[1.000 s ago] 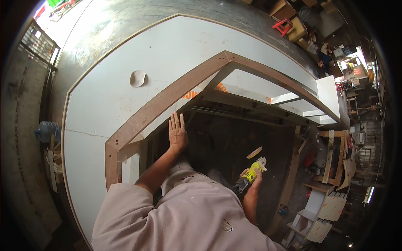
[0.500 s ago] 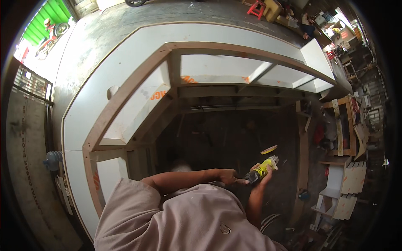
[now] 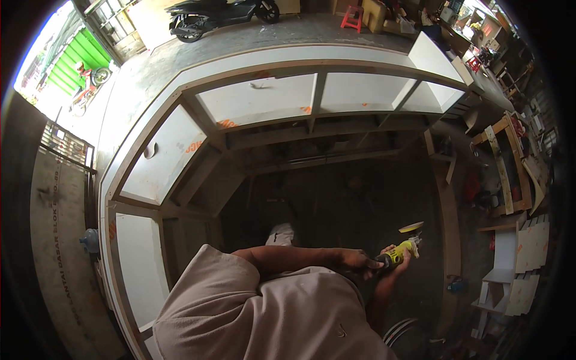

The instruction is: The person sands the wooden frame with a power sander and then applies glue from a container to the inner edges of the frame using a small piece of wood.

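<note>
A yellow and black angle grinder (image 3: 393,257) is held in front of my body, right of centre. Its round, yellowish sanding disc (image 3: 411,227) is raised at the far end, apart from any surface. My left hand (image 3: 358,261) is closed at the black rear end of the tool. Around the yellow body near the head, my right hand (image 3: 402,262) is wrapped from beneath, its palm partly hidden. Both hands are away from the angled wooden frame (image 3: 141,144), a large curved counter with white panels that bends round me on the left and far sides.
Beyond the frame a black motorcycle (image 3: 225,18) and a red stool (image 3: 352,19) stand on the floor. At right are a wooden frame (image 3: 498,159) and white shelf pieces (image 3: 506,258). A blue water bottle (image 3: 90,240) is outside the counter at left.
The view has tilted up and shifted, so more of the far floor and the motorcycle shows. Both hands still grip the grinder, which now appears farther right and slightly lower.
</note>
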A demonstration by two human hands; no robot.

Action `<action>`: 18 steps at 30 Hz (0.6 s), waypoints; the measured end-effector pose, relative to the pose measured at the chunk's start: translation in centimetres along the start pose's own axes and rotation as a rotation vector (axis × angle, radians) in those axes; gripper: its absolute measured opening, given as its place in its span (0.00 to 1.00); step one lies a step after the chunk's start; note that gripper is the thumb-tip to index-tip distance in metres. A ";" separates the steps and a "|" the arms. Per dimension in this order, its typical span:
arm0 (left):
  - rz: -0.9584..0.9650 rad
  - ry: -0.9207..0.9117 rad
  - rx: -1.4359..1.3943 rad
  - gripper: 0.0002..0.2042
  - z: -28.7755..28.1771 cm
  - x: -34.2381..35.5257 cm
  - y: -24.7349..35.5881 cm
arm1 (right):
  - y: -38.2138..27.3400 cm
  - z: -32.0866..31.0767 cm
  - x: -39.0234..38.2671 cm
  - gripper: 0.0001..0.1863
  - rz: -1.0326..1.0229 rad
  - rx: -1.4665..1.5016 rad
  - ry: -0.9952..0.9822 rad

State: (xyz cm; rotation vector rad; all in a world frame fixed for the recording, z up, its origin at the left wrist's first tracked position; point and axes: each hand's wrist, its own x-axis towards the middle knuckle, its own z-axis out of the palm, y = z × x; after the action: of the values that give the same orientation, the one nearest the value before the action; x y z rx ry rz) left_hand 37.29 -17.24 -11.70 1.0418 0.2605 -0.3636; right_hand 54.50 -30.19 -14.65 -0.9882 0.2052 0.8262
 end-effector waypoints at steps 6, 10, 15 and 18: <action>-0.079 0.053 0.339 0.43 0.1 4.4 3.1 | -0.8 -4.6 3.8 0.22 -0.009 0.166 -0.172; -0.099 0.019 0.351 0.39 0.4 9.2 2.7 | -1.6 -4.3 5.1 0.22 0.000 0.224 -0.164; -0.093 -0.033 0.332 0.36 -0.2 15.4 2.7 | -4.1 -6.1 8.4 0.24 0.011 0.240 -0.224; -0.045 0.014 0.343 0.35 0.1 19.6 3.1 | -6.5 -7.2 10.9 0.26 0.038 0.196 -0.225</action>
State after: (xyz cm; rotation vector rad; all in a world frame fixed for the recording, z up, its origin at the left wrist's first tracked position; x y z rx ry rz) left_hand 56.43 -19.27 -16.61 1.3778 0.2393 -0.4524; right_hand 67.99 -32.10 -19.88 -0.7035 0.1088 0.9268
